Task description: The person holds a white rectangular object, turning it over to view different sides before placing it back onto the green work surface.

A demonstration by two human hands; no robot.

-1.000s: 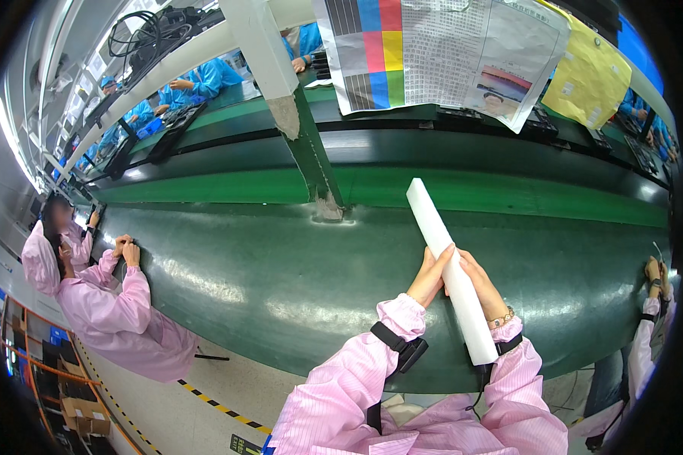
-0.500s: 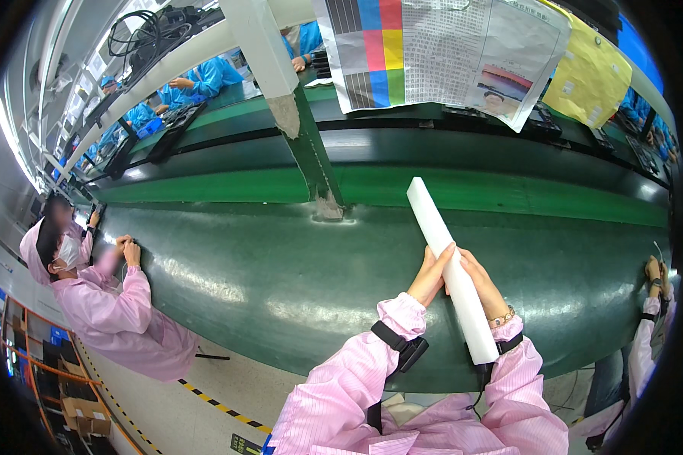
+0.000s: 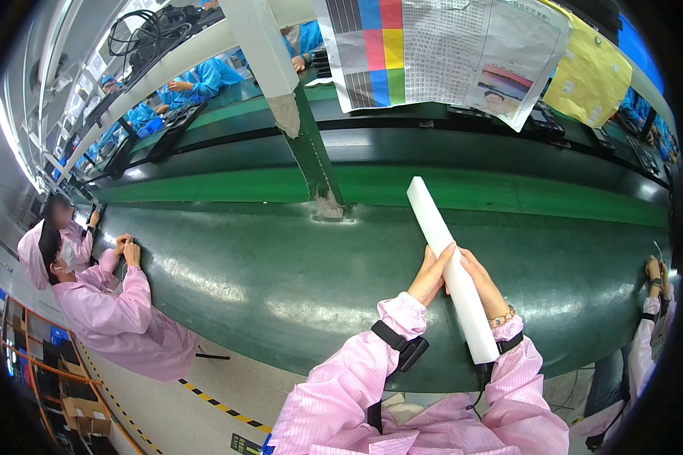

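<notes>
A long white rectangular bar slants over the green bench top, its far end pointing away and a little left. My left hand is closed on its left side, thumb lying along the edge. From the right, my right hand wraps the same bar around its middle; the fingers beneath are hidden. At the bar's near end, by my right wrist, a black cable hangs down. Black straps with a small device sit on my left wrist.
A post rises from the bench ahead to the left. Printed sheets and a yellow sheet hang above the far belt. Co-workers in pink work at left; another's hands show at far right.
My hands and the white bar stay in the same place. The co-worker at left has shifted the head slightly.
</notes>
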